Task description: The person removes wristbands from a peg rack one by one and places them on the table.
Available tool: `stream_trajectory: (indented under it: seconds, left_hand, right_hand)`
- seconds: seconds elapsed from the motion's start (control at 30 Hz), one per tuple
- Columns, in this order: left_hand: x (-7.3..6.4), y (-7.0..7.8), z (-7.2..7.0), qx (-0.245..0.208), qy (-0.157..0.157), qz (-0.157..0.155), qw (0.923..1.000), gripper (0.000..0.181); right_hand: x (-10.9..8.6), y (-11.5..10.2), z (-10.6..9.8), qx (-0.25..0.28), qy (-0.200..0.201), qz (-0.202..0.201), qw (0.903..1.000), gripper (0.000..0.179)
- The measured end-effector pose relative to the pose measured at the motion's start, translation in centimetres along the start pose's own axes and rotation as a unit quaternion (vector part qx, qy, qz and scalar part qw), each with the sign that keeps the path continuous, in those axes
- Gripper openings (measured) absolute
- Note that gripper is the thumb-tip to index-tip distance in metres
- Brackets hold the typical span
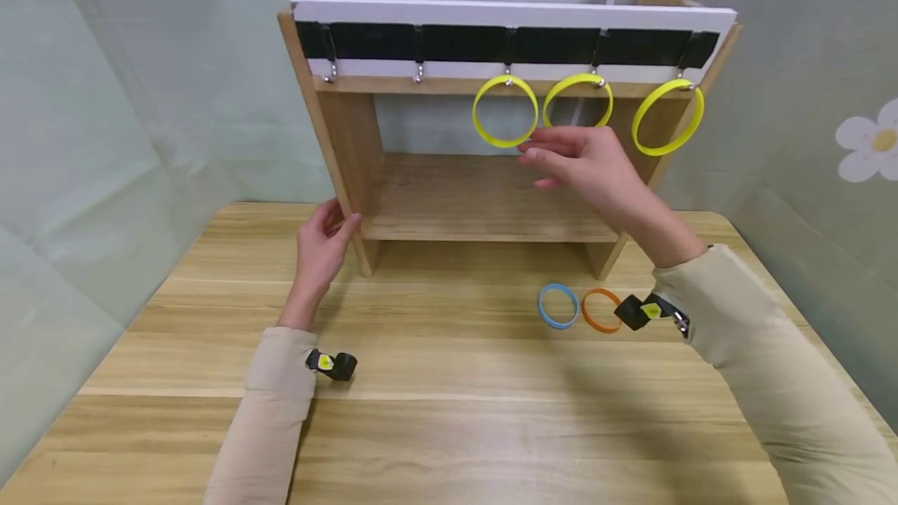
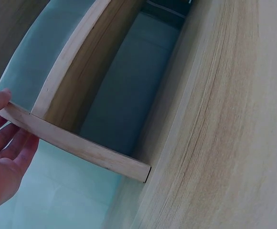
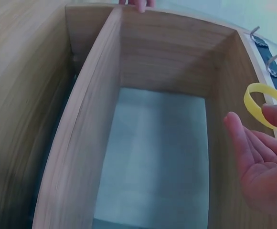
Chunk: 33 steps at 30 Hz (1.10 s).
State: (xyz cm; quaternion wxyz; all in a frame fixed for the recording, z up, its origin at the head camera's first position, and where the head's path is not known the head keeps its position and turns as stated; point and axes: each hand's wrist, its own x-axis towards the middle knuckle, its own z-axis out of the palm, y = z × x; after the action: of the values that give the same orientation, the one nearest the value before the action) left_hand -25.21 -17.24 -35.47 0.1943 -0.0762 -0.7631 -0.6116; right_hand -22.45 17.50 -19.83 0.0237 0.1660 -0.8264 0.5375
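On a wood-grain table (image 1: 449, 419), wooden rack (image 1: 484, 197), pale walls (image 1: 105, 115), white flower (image 1: 857, 139).

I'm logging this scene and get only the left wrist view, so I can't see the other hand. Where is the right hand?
Observer: In the head view, the right hand is up beside a yellow ring that hangs on the middle hook.
Operator: Is that the only ring hung up?
Observer: No, two more yellow rings hang to the right of it in that view.
Operator: Any rings on the table?
Observer: Yes, a blue ring and an orange ring lie side by side on the table.
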Motion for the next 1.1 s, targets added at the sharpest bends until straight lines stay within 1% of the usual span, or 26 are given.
stream_trajectory:
  seconds: [0.17, 0.37, 0.47, 0.63, 0.8, 0.97, 1.1]
  left_hand:
    - [0.0, -0.1, 0.0, -0.002, -0.003, -0.001, 1.0000, 0.046]
    - [0.1, -0.1, 0.1, 0.004, -0.002, -0.003, 1.0000, 0.047]
    - [0.0, -0.1, 0.1, 0.004, -0.001, -0.005, 1.0000, 0.047]
    - [0.0, 0.0, 0.0, 0.001, 0.000, -0.007, 1.0000, 0.047]
    - [0.0, -0.1, 0.0, 0.000, 0.000, -0.008, 1.0000, 0.046]
    - [0.1, -0.2, 0.0, 0.007, 0.001, -0.007, 0.9999, 0.047]
    - [0.1, -0.2, -0.1, 0.007, -0.003, -0.014, 0.9999, 0.048]
  right_hand:
    - [0.5, -0.3, 0.7, 0.033, 0.023, 0.003, 0.9992, 0.035]
    - [0.9, -0.6, 1.1, 0.080, 0.038, -0.006, 0.9960, 0.029]
    - [1.0, -0.7, 1.3, 0.088, 0.047, -0.008, 0.9950, 0.028]
    - [0.9, -1.1, 1.3, 0.091, 0.056, 0.000, 0.9943, 0.027]
    - [0.8, -1.8, 1.2, 0.128, 0.064, 0.008, 0.9897, 0.028]
    - [0.7, -2.8, 1.1, 0.154, 0.063, -0.009, 0.9860, 0.028]
    - [0.7, -3.5, 1.0, 0.180, 0.072, -0.022, 0.9808, 0.027]
